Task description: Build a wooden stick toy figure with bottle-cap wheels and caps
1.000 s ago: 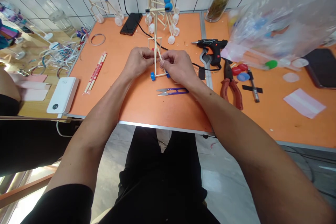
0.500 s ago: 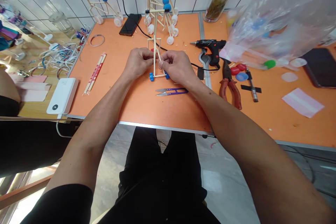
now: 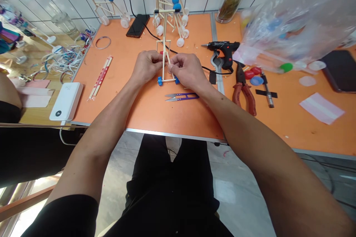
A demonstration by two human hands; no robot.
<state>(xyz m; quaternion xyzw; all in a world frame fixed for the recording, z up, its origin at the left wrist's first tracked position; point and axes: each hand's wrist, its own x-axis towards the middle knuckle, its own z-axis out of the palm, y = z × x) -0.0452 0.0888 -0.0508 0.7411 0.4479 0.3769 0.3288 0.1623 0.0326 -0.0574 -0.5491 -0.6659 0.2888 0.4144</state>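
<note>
Left hand (image 3: 146,67): fingers narrow, pinching the stick-built wheeled frame (image 3: 164,42) | frame: upright over the orange desk (image 3: 144,114), blue bottle-cap wheel (image 3: 160,80) at its near end | right hand (image 3: 187,69): fingers pinched close on a slim stick (image 3: 167,58) at the frame; a tight, steady pinch keeps this joint square | hot glue gun (image 3: 222,49): lying on the desk, right of the hands

The person is wearing a black shirt (image 3: 62,216) with short sleeves and loose black shorts (image 3: 169,181). The arms are showing bare from the sleeves down to the left hand (image 3: 146,67) and right hand (image 3: 187,70), and a tiny dark spot is showing on the right arm (image 3: 222,98).
</note>
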